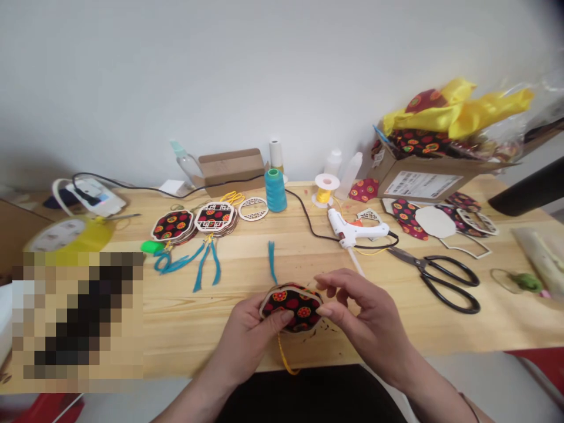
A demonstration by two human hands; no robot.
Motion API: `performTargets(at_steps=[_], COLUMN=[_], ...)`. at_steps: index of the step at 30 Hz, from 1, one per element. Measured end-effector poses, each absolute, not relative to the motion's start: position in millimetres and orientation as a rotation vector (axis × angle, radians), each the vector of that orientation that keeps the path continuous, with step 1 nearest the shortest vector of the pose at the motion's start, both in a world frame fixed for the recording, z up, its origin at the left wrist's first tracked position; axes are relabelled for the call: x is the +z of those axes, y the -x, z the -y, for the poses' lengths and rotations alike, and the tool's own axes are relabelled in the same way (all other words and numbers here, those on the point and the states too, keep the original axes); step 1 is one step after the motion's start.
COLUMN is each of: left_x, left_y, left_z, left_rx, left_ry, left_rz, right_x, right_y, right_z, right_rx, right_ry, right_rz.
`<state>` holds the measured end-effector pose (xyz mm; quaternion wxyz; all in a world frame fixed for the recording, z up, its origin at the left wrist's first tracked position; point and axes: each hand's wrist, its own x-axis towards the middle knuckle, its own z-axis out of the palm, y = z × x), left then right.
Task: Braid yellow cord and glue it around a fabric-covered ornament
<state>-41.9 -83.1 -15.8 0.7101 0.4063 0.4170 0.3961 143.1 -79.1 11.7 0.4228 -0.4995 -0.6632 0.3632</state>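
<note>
My left hand (249, 338) grips a flat, scalloped ornament (296, 306) by its left side, thumb on the front. Dark fabric with red and orange flowers covers its face inside a pale rim. A yellow cord (284, 355) hangs from its lower edge. At the ornament's right edge is my right hand (370, 320), with curled fingers, thumb and forefinger apart; the thumb tip meets or nearly meets the rim. Whether a fine thread lies at the forefinger is unclear. Just beyond the ornament lies a teal tassel (272, 261). Small dark scraps (324, 332) are scattered beneath.
Left, stacked ornaments (174, 226) and latticed ones (215, 217) with teal tassels. Behind stand a teal thread cone (275, 191) and yellow cord spool (325, 192). Right are a white glue gun (359, 229), black-handled scissors (440, 279), and a fabric-filled cardboard box (423, 179).
</note>
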Motion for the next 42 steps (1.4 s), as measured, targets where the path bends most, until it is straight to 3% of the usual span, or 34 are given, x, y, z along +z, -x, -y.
performTargets(at_steps=[4, 14, 25, 42], left_x=[-18.5, -20.1, -16.0, -10.7], left_y=[42.9, 52.6, 52.7, 50.1], left_z=[83.8, 83.9, 83.2, 87.6], left_rx=[0.951, 0.929, 0.966, 1.002], left_ry=[-0.838, -0.843, -1.053, -1.299], left_rz=[-0.901, -0.918, -1.128, -1.195], right_x=[9.5, 8.2, 33.7, 19.4], right_y=[-142.4, -138.1, -129.5, -116.8], right_z=[80.8, 70.8, 76.2, 86.7], right_rx=[0.677, 0.733, 0.535, 0.000], right_ry=[1.229, 1.284, 1.156, 1.107], right_rz=[1.669, 1.619, 1.929, 2.005])
